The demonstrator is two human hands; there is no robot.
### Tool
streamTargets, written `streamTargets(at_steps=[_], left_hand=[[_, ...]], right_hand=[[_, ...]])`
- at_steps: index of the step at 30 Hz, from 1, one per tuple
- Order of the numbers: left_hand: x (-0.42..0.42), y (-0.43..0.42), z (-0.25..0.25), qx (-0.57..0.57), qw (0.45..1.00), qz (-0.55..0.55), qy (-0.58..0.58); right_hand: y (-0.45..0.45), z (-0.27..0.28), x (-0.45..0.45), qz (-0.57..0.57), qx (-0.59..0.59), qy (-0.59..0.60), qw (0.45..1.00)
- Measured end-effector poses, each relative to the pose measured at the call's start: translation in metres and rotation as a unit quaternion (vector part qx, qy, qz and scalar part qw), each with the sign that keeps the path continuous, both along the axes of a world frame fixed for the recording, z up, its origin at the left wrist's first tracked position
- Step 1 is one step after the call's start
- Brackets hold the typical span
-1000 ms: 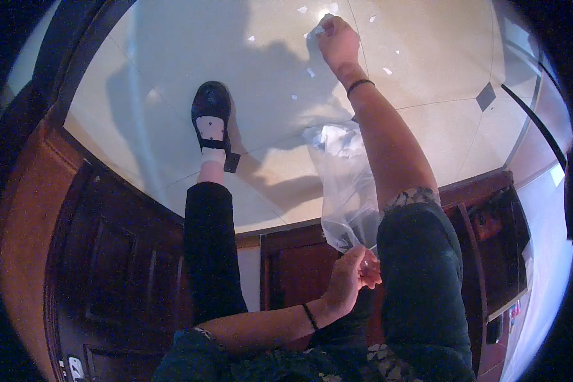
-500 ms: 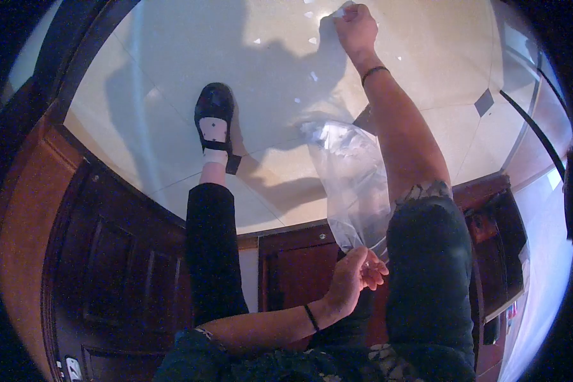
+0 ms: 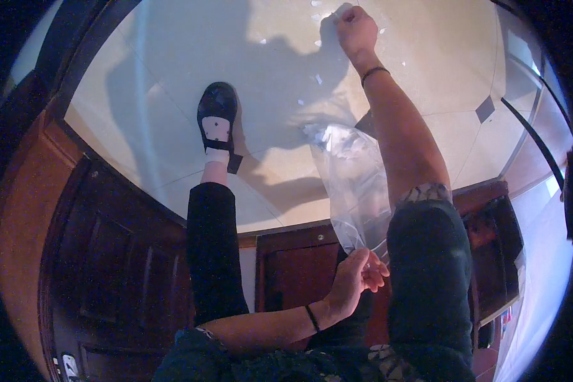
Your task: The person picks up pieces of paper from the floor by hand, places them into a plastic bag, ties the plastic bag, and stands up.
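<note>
A clear plastic bag hangs from my left hand, whose fingers are closed on its top edge. White scraps show in the bag's far end, which rests on the floor. My right hand is low over the tiles at the top of the view, its fingers pinched on a pale scrap. Several small white paper bits lie scattered on the floor to the left of my right hand, and a few lie to its right.
A black shoe stands on the tiled floor at the left. Dark wooden doors fill the lower left. An open cabinet and a white sheet are at the right.
My right hand has shifted to the right and slightly up over the floor. The upper part of the bag leans further right, while my left hand has barely moved.
</note>
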State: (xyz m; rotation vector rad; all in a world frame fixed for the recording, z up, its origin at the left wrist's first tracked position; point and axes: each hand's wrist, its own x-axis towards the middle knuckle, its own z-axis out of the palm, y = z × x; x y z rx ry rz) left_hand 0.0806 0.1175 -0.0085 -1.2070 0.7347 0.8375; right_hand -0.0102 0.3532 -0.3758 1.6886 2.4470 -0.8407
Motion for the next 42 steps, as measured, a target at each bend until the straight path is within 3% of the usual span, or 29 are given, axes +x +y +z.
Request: streamTargets(at_steps=[3, 5, 9, 11, 14, 20, 27, 30, 33, 35, 36, 39, 42], left_hand=[[-0.002, 0.001, 0.001, -0.002, 1.0, 0.001, 0.008], [-0.004, 0.003, 0.001, -0.004, 1.0, 0.001, 0.006], [0.001, -0.001, 0.001, 0.017, 1.0, 0.017, 0.011], [-0.001, 0.0, 0.002, -0.002, 1.0, 0.02, 0.01], [0.0, 0.0, 0.001, -0.004, 0.999, 0.029, 0.014], [-0.003, 0.003, 0.002, -0.016, 0.999, 0.033, 0.007], [-0.004, 0.002, 0.004, -0.004, 0.999, 0.03, 0.022], [-0.002, 0.002, 0.003, -0.004, 0.999, 0.029, 0.024], [-0.002, 0.001, 0.003, -0.009, 0.999, 0.027, 0.026], [-0.003, 0.001, 0.004, 0.0, 0.999, 0.037, 0.026], [-0.004, 0.0, 0.004, 0.0, 0.999, 0.038, 0.025], [-0.001, -0.002, 0.003, 0.023, 0.999, 0.039, 0.006], [0.0, -0.002, 0.002, 0.02, 0.999, 0.048, 0.006]], right_hand=[[-0.005, 0.022, -0.011, 0.008, -0.024, 0.015, 1.0], [-0.004, 0.042, -0.025, -0.021, -0.061, 0.139, 0.988], [-0.002, 0.037, -0.044, 0.019, -0.058, 0.147, 0.987], [-0.002, 0.025, -0.051, 0.102, 0.001, 0.151, 0.983], [-0.001, -0.002, -0.053, 0.1, 0.042, 0.098, 0.989], [-0.006, 0.029, -0.055, 0.101, 0.039, 0.041, 0.993], [-0.009, 0.018, -0.053, 0.13, 0.023, -0.004, 0.991], [-0.01, 0.022, -0.053, 0.143, 0.045, 0.014, 0.989], [-0.006, 0.028, -0.049, 0.079, 0.011, 0.046, 0.996], [-0.003, 0.038, -0.039, 0.009, 0.012, 0.195, 0.981], [0.003, 0.008, -0.022, 0.03, 0.021, 0.194, 0.98], [-0.003, 0.022, -0.013, 0.034, -0.05, 0.125, 0.99], [-0.015, 0.021, -0.019, 0.072, -0.066, 0.141, 0.985]])
